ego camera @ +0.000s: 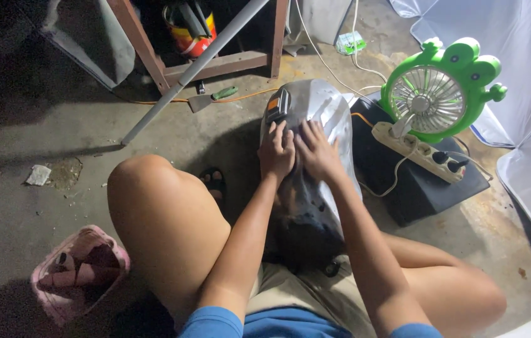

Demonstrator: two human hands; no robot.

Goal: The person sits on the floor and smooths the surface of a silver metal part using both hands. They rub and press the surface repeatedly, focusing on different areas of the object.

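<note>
— Hands? Left hand and right hand press flat, fingers spread, on the silver motorcycle panel propped between the knees.
— Step?
— Smoothing its surface, likely; next needs even pressure.

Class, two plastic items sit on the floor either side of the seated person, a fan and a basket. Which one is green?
The frog-shaped fan, standing on the dark box beside the right hand. The basket by the knee is pink.
</note>
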